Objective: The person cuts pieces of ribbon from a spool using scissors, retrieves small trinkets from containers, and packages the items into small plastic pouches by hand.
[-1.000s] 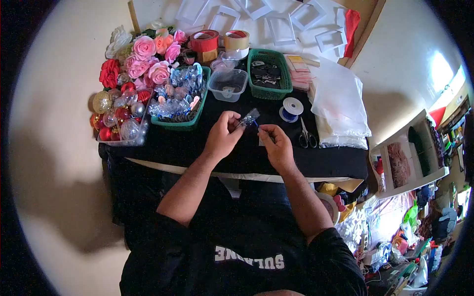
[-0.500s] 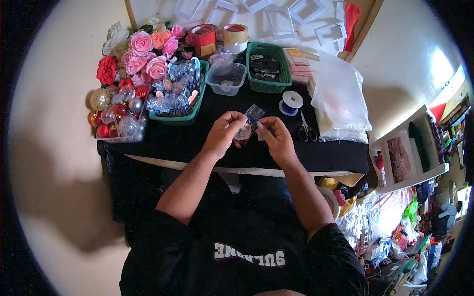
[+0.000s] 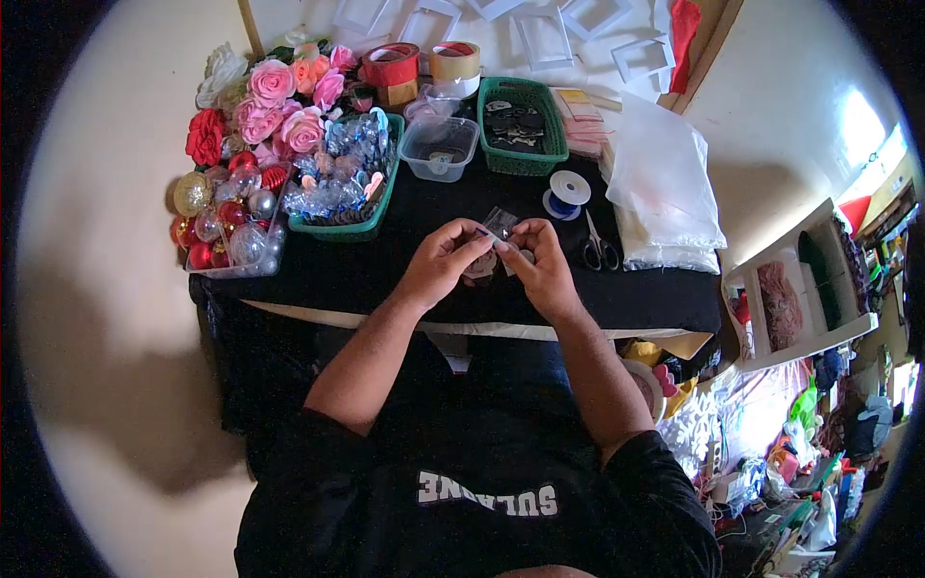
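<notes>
Over the near part of the black-covered table, my left hand [image 3: 446, 262] and my right hand [image 3: 542, 265] almost meet. Between them is a small clear plastic bag [image 3: 499, 221] with something pale and dark inside. Its upper end sticks up past the fingertips, and the lower part is partly covered by my fingers. Both hands pinch at the bag's neck, where a bit of blue ribbon [image 3: 483, 231] shows by the left fingertips. A spool of blue ribbon [image 3: 567, 197] and black-handled scissors [image 3: 599, 251] lie to the right of my right hand.
On the left are a green basket [image 3: 394, 183] of wrapped pieces, a box of baubles [image 3: 248, 245] and artificial roses [image 3: 273, 83]. Behind the hands stand a clear tub [image 3: 438, 154], another green basket [image 3: 526, 158] and tape rolls [image 3: 390, 64]. Plastic bags [image 3: 663, 178] are stacked right.
The fingertips have drawn closer together at the bag's neck. My right fingers have curled inward, and less of the blue ribbon shows. The view has shifted slightly.
</notes>
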### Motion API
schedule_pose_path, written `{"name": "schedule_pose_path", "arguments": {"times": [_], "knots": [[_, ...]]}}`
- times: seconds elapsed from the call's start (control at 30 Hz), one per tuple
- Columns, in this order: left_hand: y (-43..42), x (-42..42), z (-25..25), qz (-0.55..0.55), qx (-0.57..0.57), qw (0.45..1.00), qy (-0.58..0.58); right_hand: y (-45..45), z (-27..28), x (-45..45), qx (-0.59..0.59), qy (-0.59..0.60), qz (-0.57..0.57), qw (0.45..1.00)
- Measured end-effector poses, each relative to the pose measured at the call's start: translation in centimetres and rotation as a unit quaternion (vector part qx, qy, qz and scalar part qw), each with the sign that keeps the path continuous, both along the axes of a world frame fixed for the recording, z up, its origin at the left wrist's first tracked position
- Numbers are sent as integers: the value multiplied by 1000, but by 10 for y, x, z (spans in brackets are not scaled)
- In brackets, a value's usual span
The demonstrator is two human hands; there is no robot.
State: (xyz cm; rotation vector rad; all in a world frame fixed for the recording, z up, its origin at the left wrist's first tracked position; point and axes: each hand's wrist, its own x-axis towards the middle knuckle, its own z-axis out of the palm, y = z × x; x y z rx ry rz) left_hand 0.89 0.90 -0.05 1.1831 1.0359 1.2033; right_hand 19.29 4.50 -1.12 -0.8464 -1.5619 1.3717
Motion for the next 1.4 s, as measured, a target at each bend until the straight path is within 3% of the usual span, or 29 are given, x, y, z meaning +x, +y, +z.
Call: {"name": "schedule_pose_path", "arguments": {"times": [0.23, 0.3, 0.4, 0.53, 1.03, 1.4], "knots": [[1, 1, -2, 38, 21, 999, -30, 0, -3, -3, 84, 23, -33, 996], [1, 1, -2, 38, 24, 998, -32, -4, 5, -1, -32, 63, -27, 997], [1, 0, -4, 30, 27, 998, -40, -3, 7, 2, -82, 39, -14, 996], [-2, 2, 1, 21, 28, 999, -25, -1, 2, 3, -80, 35, 20, 996], [-1, 0, 0, -10, 67, 997, 32, -4, 5, 1, -58, 1, -45, 997], [0, 0, -4, -5, 64, 997, 49, -5, 3, 5, -75, 84, 10, 994]]}}
